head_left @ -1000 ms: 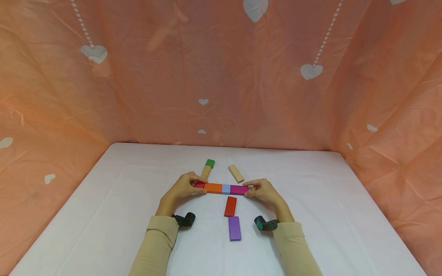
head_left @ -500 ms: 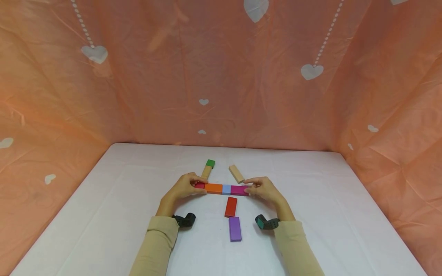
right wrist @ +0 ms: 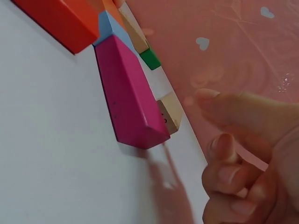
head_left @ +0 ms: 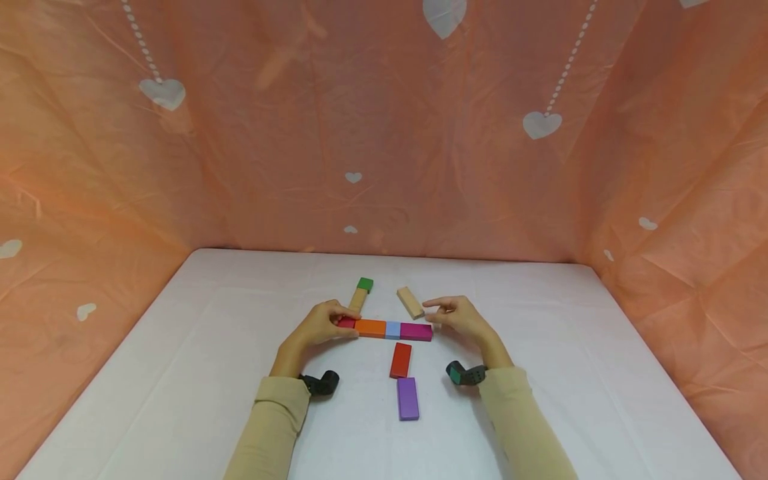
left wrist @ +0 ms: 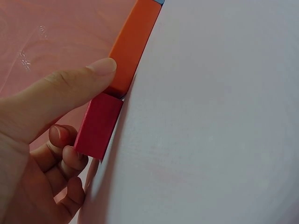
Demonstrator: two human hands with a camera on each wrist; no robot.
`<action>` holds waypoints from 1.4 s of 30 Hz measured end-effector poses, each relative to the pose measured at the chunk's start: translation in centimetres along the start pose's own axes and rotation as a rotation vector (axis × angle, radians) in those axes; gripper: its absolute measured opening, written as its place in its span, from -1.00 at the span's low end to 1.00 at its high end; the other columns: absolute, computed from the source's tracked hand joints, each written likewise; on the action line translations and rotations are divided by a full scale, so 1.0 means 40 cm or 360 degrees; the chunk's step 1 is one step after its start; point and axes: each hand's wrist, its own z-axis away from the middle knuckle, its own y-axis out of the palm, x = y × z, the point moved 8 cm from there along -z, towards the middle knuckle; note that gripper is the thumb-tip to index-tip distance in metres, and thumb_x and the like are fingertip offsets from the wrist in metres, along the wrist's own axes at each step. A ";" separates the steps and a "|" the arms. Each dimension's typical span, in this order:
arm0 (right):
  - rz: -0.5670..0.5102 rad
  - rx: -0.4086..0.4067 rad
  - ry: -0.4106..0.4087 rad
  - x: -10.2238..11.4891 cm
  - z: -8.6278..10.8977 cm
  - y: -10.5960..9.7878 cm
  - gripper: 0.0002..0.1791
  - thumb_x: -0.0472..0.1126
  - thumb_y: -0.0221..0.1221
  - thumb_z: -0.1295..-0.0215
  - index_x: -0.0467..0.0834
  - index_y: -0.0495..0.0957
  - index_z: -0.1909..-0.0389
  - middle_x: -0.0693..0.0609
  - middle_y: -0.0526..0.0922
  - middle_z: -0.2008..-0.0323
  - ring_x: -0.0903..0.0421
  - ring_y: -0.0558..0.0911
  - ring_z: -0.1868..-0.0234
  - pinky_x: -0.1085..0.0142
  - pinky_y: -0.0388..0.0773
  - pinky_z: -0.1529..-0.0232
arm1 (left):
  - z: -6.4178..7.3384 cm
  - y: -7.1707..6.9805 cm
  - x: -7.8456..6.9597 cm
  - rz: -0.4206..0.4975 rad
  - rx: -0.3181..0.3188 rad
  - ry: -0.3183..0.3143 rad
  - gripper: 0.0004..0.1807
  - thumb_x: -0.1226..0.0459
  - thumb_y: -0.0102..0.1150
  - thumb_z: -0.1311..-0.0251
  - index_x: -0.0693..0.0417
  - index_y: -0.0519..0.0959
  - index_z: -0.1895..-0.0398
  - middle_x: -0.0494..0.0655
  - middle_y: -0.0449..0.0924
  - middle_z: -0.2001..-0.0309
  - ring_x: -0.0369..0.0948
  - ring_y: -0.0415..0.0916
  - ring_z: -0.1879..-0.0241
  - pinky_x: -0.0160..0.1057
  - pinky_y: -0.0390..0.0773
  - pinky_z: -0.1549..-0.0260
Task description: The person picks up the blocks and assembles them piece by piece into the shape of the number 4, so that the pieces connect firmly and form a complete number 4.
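Observation:
A row of flat wooden blocks lies across the table: crimson [head_left: 347, 322], orange [head_left: 370, 328], light blue [head_left: 393, 330] and magenta [head_left: 416, 331]. At the row's left end my left hand [head_left: 321, 325] pinches the crimson block [left wrist: 98, 126]; its thumb overlaps the edge of the orange block [left wrist: 135, 46] in the left wrist view. My right hand [head_left: 459, 317] holds nothing, its fingers loosely bent and apart from the magenta block [right wrist: 126, 93]. Its fingertips are close beside a slanted plain wood block [head_left: 411, 303] behind the row.
Behind the row's left part stands another plain wood block [head_left: 358, 300] with a green block [head_left: 365, 285] at its far end. In front lie a red block [head_left: 401, 360] and a purple block [head_left: 408, 399]. Orange cloth [head_left: 384, 200] hangs behind the white table [head_left: 180, 400].
My right hand has let go of the magenta block's right end and moved away from me, up beside the slanted plain block. The left hand and the blocks have stayed in place.

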 end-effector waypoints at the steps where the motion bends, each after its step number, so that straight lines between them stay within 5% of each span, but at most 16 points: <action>1: 0.0003 0.0007 0.0002 0.000 -0.003 -0.001 -0.57 -0.25 0.27 -0.19 -0.31 0.56 -0.09 0.11 0.44 0.60 0.16 0.38 0.48 0.44 0.35 0.45 | 0.000 0.000 0.000 -0.0001 -0.0001 0.0000 -0.65 0.28 0.46 0.05 0.15 0.71 0.13 0.02 0.49 0.37 -0.22 0.27 0.33 -0.40 0.27 0.36; 12: -0.0020 0.0096 0.0097 -0.007 -0.037 0.006 -0.53 -0.17 0.23 -0.26 -0.25 0.51 -0.17 0.09 0.41 0.54 0.15 0.38 0.45 0.42 0.37 0.41 | 0.001 0.001 0.000 0.0017 -0.0004 0.0003 -0.65 0.27 0.46 0.04 0.15 0.71 0.12 0.03 0.50 0.36 -0.22 0.27 0.34 -0.41 0.27 0.37; 27: -0.0036 0.0167 -0.0004 -0.004 -0.092 0.010 -0.54 -0.21 0.21 -0.27 -0.31 0.48 -0.16 0.13 0.40 0.52 0.18 0.35 0.41 0.43 0.31 0.40 | 0.002 0.000 0.005 0.0003 -0.0013 -0.0016 -0.65 0.27 0.46 0.04 0.14 0.71 0.12 0.03 0.51 0.35 -0.21 0.29 0.33 -0.39 0.28 0.36; 42: -0.0058 0.0218 0.0090 -0.004 -0.132 0.029 -0.48 -0.19 0.19 -0.27 -0.19 0.42 -0.26 0.09 0.41 0.48 0.17 0.33 0.48 0.43 0.23 0.52 | 0.003 -0.001 0.006 -0.0016 -0.0001 -0.0007 -0.65 0.26 0.45 0.03 0.13 0.71 0.11 0.04 0.52 0.32 -0.21 0.30 0.30 -0.39 0.30 0.32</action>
